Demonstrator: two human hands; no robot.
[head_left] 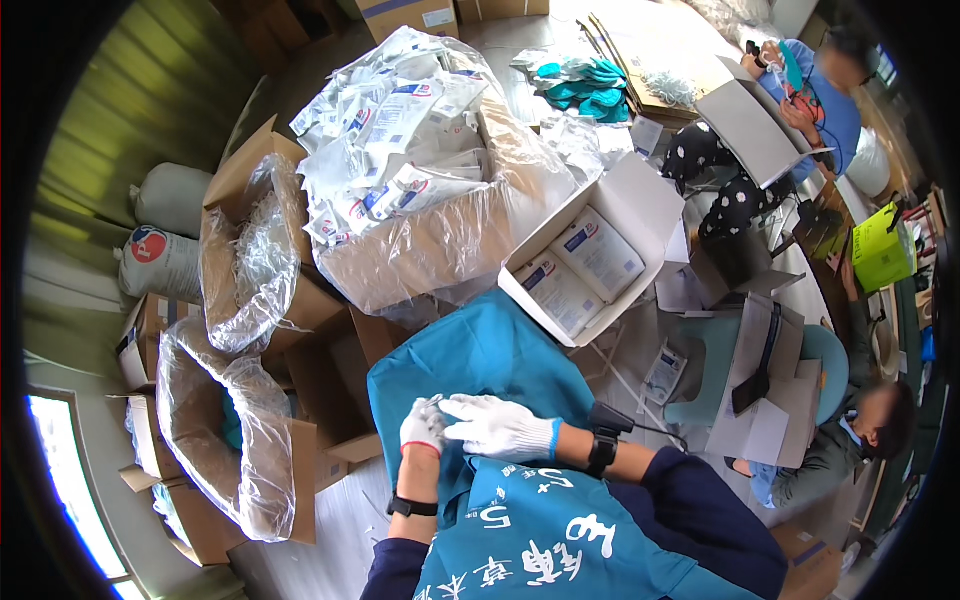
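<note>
Both my hands wear white knit gloves and meet above a teal cloth [480, 350] spread over my lap. My left hand [422, 426], with a red cuff, has its fingers curled together; a small greyish bit shows at the fingertips, too small to name. Beside it, my right hand [505, 428], with a blue cuff, stretches its fingers toward the left fingertips and holds nothing visible. Just beyond the cloth, an open white box [640, 225] contains white printed packets [597, 255] laid flat side by side.
A large plastic-lined carton [410, 265] heaped with packets stands ahead. Further lined cartons [300, 480] crowd the left. One loose packet [663, 372] lies right, near a teal stool [690, 400]. Two people sit at the right, one in a blue top [835, 110] handling things.
</note>
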